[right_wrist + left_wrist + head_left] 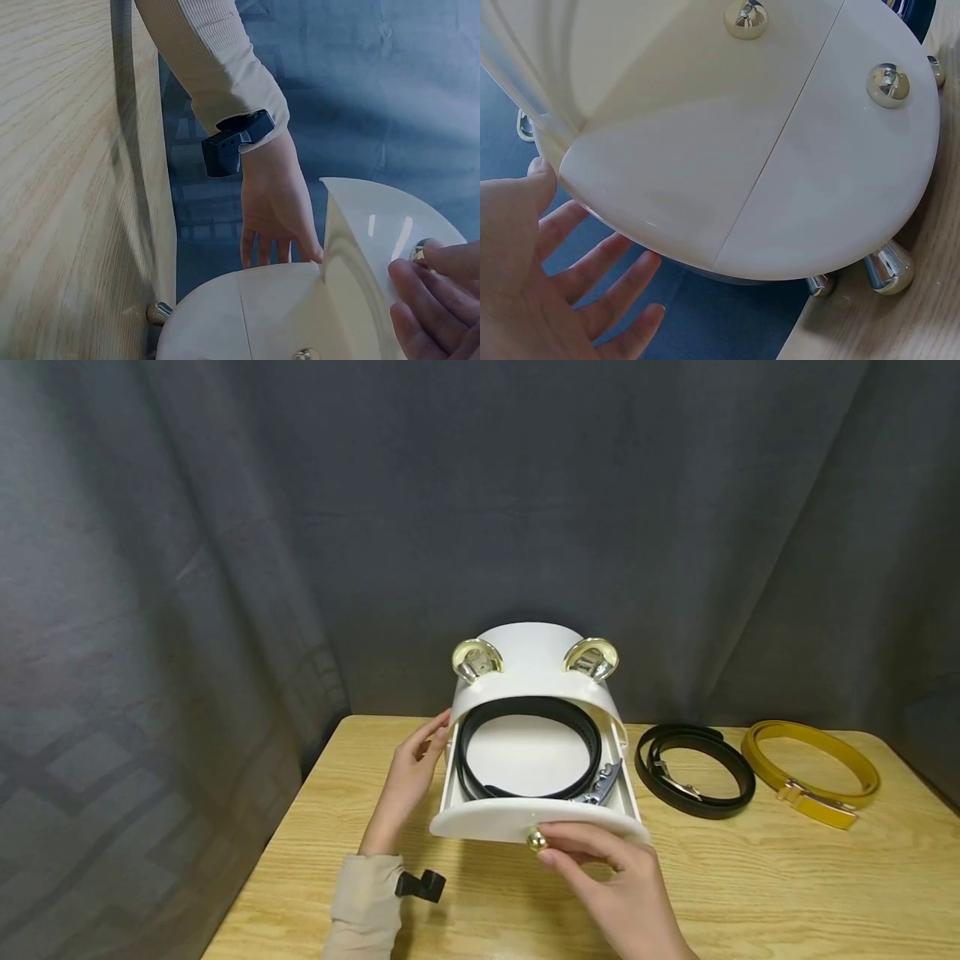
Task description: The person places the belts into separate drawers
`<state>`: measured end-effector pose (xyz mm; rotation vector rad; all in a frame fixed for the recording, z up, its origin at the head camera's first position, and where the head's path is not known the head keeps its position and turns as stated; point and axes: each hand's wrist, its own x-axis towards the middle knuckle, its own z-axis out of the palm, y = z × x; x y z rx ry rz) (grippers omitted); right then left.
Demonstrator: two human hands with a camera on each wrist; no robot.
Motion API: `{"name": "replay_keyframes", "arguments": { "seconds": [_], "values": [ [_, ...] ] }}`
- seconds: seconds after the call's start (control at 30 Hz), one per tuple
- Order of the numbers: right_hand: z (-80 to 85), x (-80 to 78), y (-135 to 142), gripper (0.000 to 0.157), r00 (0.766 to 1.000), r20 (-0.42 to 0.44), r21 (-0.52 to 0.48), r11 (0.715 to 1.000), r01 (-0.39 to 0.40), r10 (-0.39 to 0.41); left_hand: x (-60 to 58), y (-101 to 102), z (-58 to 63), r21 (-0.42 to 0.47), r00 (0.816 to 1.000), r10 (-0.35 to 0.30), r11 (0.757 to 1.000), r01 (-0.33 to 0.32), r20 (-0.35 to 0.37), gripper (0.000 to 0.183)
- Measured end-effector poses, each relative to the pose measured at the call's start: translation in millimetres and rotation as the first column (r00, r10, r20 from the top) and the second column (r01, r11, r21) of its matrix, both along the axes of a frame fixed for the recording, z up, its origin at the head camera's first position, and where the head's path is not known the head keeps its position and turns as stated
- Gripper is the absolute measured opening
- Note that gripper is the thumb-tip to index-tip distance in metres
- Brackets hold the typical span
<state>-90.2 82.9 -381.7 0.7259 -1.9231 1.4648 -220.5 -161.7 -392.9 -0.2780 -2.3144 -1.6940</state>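
Note:
A white rounded cabinet (pixel 528 647) with two gold ear-like trims stands on the table, its upper drawer pulled out towards me. Inside that drawer lies a coiled black belt (pixel 463 743) with a silver buckle (pixel 602 783) at the right. My right hand (pixel 618 881) pinches the gold knob (pixel 536 839) on the white drawer front (pixel 480 821) between thumb and fingers. At the cabinet's left side is my left hand (pixel 412 768). In the left wrist view its fingers (pixel 622 285) are spread along the cabinet's curved edge, with the thumb close to the drawer opening.
Right of the cabinet, a coiled black belt (pixel 720 807) and a coiled yellow belt (pixel 825 742) lie on the wooden table (pixel 787 893). Two more gold knobs, one of them (pixel 889 86) lower down, show on the cabinet's front. A grey curtain (pixel 480 485) hangs behind.

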Motion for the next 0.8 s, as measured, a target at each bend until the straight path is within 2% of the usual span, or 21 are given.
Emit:
{"name": "replay_keyframes", "arguments": {
  "seconds": [0.27,0.8],
  "values": [
    [0.4,1.3,-0.6,0.041,1.0,-0.013,0.014,1.0,0.024,-0.024,0.3,0.0,-0.2,0.004,1.0,0.001,1.0,-0.001,-0.001,0.042],
    [4.9,1.2,-1.5,0.04,1.0,-0.003,0.007,1.0,0.022,-0.022,1.6,0.6,0.2,0.008,1.0,-0.002,1.0,0.002,-0.01,0.041]
  ]
}}
